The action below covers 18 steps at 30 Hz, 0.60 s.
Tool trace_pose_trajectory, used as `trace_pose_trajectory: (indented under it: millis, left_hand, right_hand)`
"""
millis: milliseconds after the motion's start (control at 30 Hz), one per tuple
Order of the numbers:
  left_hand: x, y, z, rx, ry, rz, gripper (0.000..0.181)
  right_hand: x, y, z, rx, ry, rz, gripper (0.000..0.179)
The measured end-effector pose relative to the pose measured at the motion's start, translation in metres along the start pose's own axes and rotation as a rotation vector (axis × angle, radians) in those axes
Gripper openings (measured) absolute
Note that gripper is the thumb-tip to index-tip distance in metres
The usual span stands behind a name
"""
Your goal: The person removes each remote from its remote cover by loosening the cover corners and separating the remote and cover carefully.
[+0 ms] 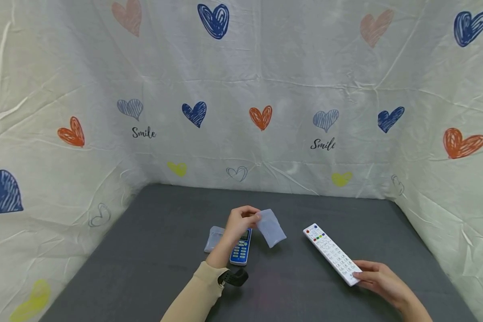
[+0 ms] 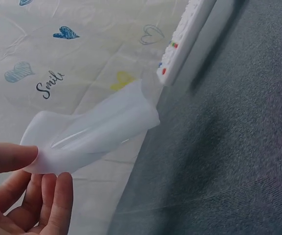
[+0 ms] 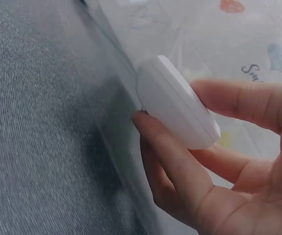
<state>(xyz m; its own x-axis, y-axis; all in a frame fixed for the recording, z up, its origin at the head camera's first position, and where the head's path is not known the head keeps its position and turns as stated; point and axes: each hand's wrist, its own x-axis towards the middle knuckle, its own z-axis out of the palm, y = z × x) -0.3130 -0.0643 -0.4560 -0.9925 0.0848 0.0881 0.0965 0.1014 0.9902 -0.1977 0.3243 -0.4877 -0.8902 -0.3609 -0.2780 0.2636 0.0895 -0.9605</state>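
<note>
My left hand (image 1: 241, 222) pinches one edge of a translucent whitish plastic sleeve (image 1: 271, 228) between thumb and fingers. In the left wrist view the sleeve (image 2: 97, 127) bows outward from the fingertips toward the white remote. My right hand (image 1: 380, 279) grips the near end of that white remote control (image 1: 332, 254), its buttons facing up and its far end angled toward the left. From the right wrist, the end of the remote (image 3: 175, 107) shows between thumb and fingers. Below the left hand lies a blue remote (image 1: 240, 252), its upper part partly covered by the hand.
Left of the blue remote, a second translucent sleeve (image 1: 214, 238) lies on the dark grey table (image 1: 165, 232), partly behind the left wrist. A black band (image 1: 234, 277) is on the left wrist. White cloth (image 1: 285, 89) printed with hearts encloses the table's back and sides.
</note>
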Motion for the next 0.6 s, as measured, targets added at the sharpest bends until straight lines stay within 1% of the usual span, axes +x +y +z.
trace_pose_trajectory:
  millis: [100, 233, 333, 367, 433, 567, 600]
  left_hand:
    - [-0.001, 0.000, 0.003, 0.007, -0.033, -0.001, 0.015]
    - [-0.003, 0.000, 0.007, 0.010, -0.061, -0.023, 0.016]
    - [-0.003, 0.000, 0.010, 0.000, -0.088, -0.043, 0.017]
    - [-0.005, 0.003, 0.011, 0.000, -0.100, -0.048, 0.017]
    - [-0.009, 0.009, 0.013, -0.003, -0.128, -0.059, 0.018]
    - [-0.009, 0.008, 0.019, -0.018, -0.167, -0.085, 0.020]
    - [-0.007, 0.004, 0.020, -0.021, -0.172, -0.093, 0.020]
  right_hand:
    - [0.002, 0.001, 0.001, 0.028, -0.031, -0.023, 0.055]
    - [0.006, 0.003, 0.004, 0.074, -0.101, -0.061, 0.050]
    - [0.010, 0.004, 0.008, 0.085, -0.130, -0.072, 0.048]
    - [0.012, 0.004, 0.009, 0.088, -0.136, -0.076, 0.047]
    - [0.015, 0.004, 0.012, 0.076, -0.131, -0.072, 0.047]
    - [0.019, 0.001, 0.021, 0.051, -0.101, -0.038, 0.053]
    - [0.020, 0.000, 0.023, 0.045, -0.090, -0.027, 0.055]
